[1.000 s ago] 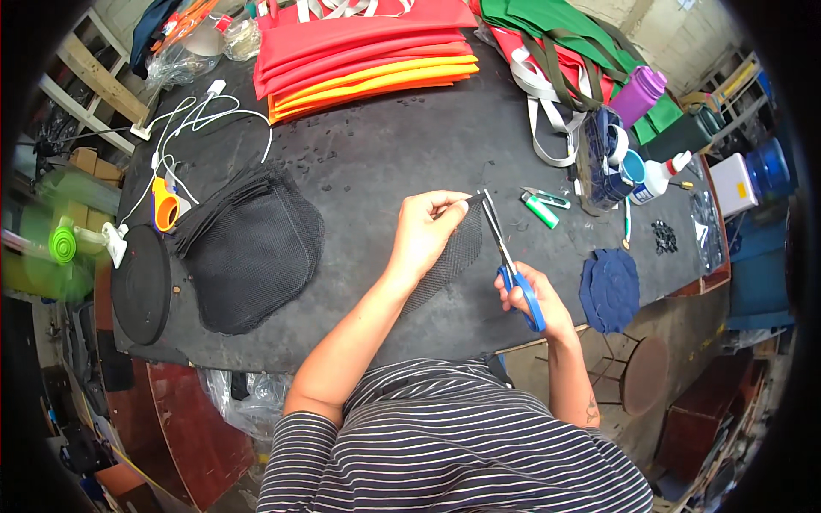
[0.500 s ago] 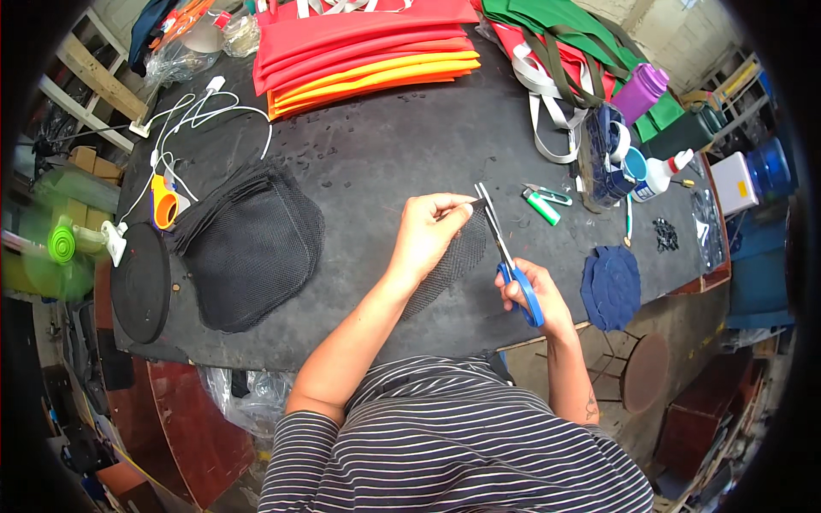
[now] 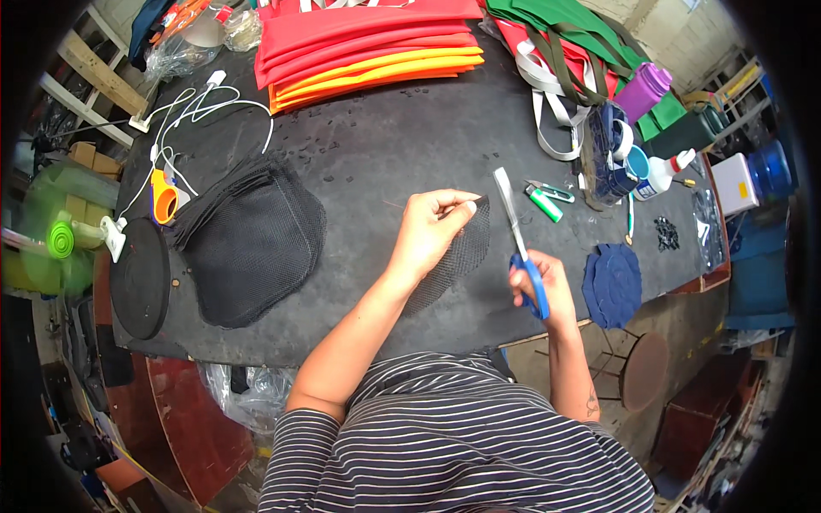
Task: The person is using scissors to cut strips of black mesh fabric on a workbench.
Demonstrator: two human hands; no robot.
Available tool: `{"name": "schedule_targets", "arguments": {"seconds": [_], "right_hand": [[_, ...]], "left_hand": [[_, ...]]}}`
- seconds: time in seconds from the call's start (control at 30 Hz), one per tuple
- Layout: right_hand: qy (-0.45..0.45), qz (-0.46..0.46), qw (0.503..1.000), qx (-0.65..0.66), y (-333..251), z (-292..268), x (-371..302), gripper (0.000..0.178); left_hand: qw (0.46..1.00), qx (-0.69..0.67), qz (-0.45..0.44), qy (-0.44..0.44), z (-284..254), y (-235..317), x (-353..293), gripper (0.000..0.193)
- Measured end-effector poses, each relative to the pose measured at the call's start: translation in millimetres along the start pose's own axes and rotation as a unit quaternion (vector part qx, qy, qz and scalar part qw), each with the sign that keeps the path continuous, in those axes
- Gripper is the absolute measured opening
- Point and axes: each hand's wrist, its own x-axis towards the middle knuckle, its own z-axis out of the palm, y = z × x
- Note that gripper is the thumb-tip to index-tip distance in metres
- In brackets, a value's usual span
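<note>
My left hand (image 3: 430, 229) pinches the upper edge of a piece of black mesh fabric (image 3: 457, 254) between thumb and fingers; the mesh hangs down beneath the palm over the dark table. To its right, my right hand (image 3: 547, 286) is closed round the blue handles of a pair of scissors (image 3: 516, 224). Their blades point away from me, look closed together and stand apart from the mesh. A stack of black mesh pieces (image 3: 254, 248) lies on the table to the left of my left hand.
Red and orange folded fabric bags (image 3: 368, 56) are piled at the back. Right of the scissors lie a green lighter (image 3: 544, 205), thread snips (image 3: 552, 190) and dark blue fabric pieces (image 3: 611, 286). A white cable (image 3: 192, 107) and an orange tape dispenser (image 3: 164, 197) sit left.
The scissors have moved right, away from the mesh edge, and their blades have come together. My left hand stays nearly in place, still holding the mesh.
</note>
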Motion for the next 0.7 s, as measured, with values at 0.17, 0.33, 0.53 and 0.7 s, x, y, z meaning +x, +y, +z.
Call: {"name": "schedule_targets", "arguments": {"seconds": [0.17, 0.33, 0.53, 0.7], "right_hand": [[0.068, -0.118, 0.988, 0.067, -24, 18, 28, 0.028], [0.081, -0.185, 0.979, 0.029, -54, 22, 59, 0.024], [0.092, -0.225, 0.968, 0.059, -87, -8, 73, 0.025], [0.103, -0.221, 0.968, 0.05, -96, -15, 78, 0.026]], "left_hand": [[0.994, 0.007, 0.018, -0.107, 7, -3, -1, 0.018], [0.99, -0.024, -0.085, -0.11, -15, -1, -8, 0.023], [0.963, -0.053, -0.167, -0.203, -68, -8, -53, 0.022], [0.938, -0.112, -0.223, -0.239, -86, -14, -85, 0.026]]}}
